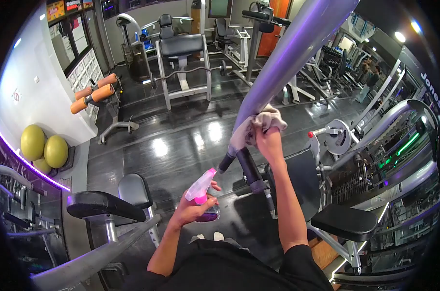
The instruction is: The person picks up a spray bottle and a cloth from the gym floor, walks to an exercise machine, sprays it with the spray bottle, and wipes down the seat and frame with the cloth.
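My left hand (191, 209) is wrapped around a spray bottle (200, 188) with a pink and clear trigger head and purple liquid low in its body. The bottle is upright, a little tilted, in front of my torso. With my right hand (264, 136) I grip a whitish cloth (268, 119), bunched up and pressed against a thick grey metal tube (278, 68) of a gym machine. The cloth covers part of the tube near its lower end. Just below it a black handle grip (250, 172) sticks out downward.
A black padded seat (343, 222) stands to my right, and a black pad (103, 206) on a grey frame to my left. Ahead are a preacher curl bench (182, 46) with a curved bar and an orange-roller bench (102, 93). Green exercise balls (56, 151) rest by the wall.
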